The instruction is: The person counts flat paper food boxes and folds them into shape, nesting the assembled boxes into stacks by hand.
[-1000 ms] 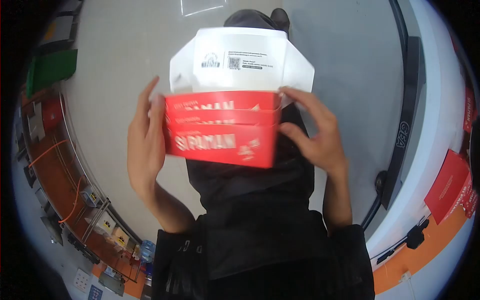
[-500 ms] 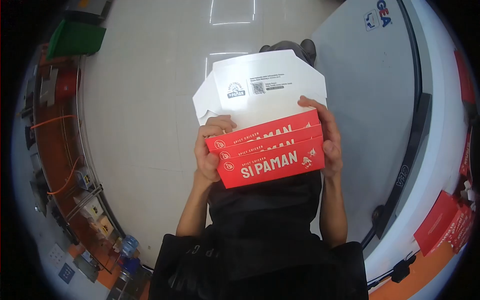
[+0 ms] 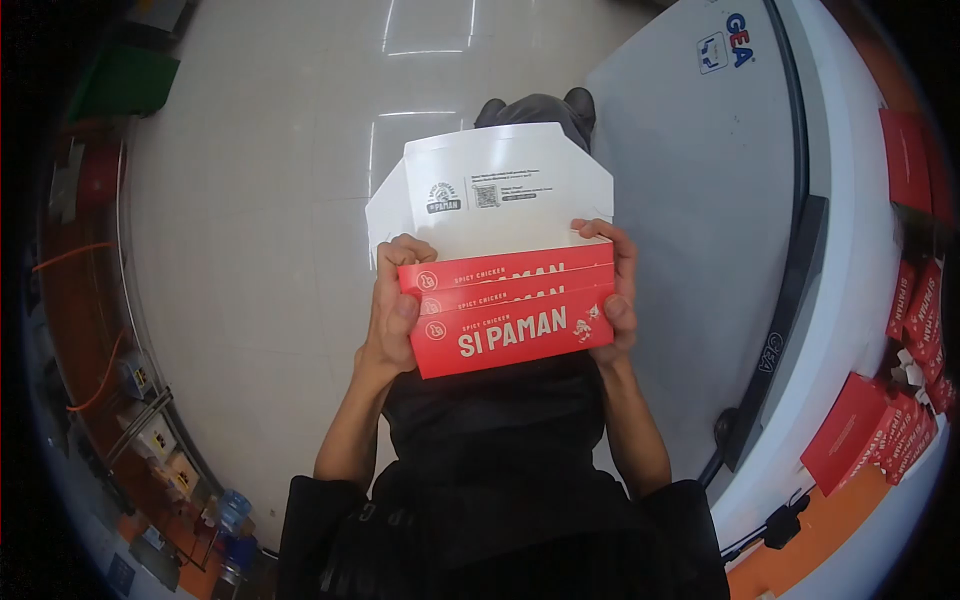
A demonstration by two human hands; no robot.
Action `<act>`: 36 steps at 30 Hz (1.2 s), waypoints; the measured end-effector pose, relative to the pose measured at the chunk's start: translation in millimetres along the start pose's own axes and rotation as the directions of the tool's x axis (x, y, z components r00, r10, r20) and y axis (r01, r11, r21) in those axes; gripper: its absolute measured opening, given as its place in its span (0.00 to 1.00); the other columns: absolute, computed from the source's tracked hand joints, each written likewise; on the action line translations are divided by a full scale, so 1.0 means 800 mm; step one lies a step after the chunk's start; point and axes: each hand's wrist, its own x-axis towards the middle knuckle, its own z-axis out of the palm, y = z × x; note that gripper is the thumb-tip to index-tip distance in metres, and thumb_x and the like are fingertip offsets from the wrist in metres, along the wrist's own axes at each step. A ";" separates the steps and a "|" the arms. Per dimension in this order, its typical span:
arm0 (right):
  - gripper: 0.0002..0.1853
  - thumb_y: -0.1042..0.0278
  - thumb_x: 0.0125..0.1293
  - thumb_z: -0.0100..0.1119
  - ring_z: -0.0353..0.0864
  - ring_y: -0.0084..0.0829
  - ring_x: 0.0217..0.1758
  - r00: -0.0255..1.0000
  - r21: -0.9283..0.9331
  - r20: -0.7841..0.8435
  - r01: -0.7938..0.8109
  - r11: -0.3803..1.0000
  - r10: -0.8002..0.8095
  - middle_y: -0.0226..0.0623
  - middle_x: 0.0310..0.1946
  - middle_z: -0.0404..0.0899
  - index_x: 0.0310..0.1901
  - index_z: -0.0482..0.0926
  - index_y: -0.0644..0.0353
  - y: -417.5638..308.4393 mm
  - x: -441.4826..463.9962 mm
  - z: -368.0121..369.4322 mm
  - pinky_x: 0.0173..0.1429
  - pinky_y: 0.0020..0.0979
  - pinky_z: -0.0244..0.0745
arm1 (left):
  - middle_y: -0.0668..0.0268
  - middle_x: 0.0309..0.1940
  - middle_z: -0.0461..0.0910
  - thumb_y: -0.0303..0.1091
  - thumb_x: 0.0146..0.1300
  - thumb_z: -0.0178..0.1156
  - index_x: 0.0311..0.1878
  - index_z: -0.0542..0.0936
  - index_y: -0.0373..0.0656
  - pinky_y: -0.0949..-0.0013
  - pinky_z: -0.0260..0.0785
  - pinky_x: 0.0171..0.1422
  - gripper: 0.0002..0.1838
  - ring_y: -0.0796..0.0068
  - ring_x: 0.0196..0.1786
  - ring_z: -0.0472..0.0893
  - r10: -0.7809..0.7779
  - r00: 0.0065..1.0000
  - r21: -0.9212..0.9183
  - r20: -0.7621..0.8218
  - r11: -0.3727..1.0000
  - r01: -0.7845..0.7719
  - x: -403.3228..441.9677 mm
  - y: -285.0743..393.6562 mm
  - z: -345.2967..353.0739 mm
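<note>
A nested stack of three red cardboard food boxes (image 3: 515,335) is held in front of my body, their fronts printed "SI PAMAN" and "SPICY CHICKEN". Behind them rises a raised white lid (image 3: 520,215) with a logo and a QR code on its inner face. My left hand (image 3: 390,310) grips the left end, thumb on the front and fingers curled over the inner edge. At the right end, my right hand (image 3: 620,290) clasps the stack the same way. The boxes' insides are mostly hidden behind the fronts.
A grey chest freezer (image 3: 690,230) marked GEA stands close on my right. Beyond it, more red boxes (image 3: 850,430) sit on an orange surface (image 3: 835,545). On the left runs a brown shelf (image 3: 85,330) with assorted goods, near a green bin (image 3: 125,80). Tiled floor (image 3: 240,200) lies between.
The boxes and both hands have shifted slightly left in view and sit more level. The surroundings have also slid left as the camera turned. Both hands keep their hold.
</note>
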 end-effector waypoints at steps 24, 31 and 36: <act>0.38 0.50 0.70 0.56 0.67 0.43 0.75 0.981 -0.277 0.091 0.192 0.942 -0.173 0.49 0.73 0.63 0.75 0.66 0.68 -0.024 -0.003 -0.005 0.78 0.45 0.62 | 0.62 0.40 0.67 0.74 0.69 0.55 0.43 0.61 0.44 0.68 0.65 0.47 0.36 0.75 0.40 0.65 0.059 0.984 -0.147 -0.166 0.986 -0.083 -0.018 -0.012 0.011; 0.32 0.55 0.73 0.54 0.67 0.48 0.76 0.949 -0.492 0.188 0.313 0.812 -0.252 0.55 0.73 0.66 0.70 0.74 0.71 -0.025 0.000 -0.021 0.79 0.47 0.61 | 0.62 0.40 0.67 0.74 0.67 0.57 0.42 0.61 0.45 0.69 0.65 0.48 0.37 0.76 0.40 0.66 0.063 0.980 -0.111 -0.189 0.990 -0.085 -0.018 -0.015 0.016; 0.32 0.54 0.74 0.53 0.63 0.50 0.79 0.964 -0.466 0.227 0.230 0.854 -0.136 0.56 0.77 0.62 0.72 0.73 0.70 -0.034 0.006 -0.024 0.81 0.48 0.59 | 0.61 0.40 0.67 0.74 0.66 0.58 0.42 0.60 0.45 0.69 0.64 0.47 0.37 0.75 0.40 0.66 0.068 0.980 -0.129 -0.188 0.987 -0.093 -0.020 -0.017 0.017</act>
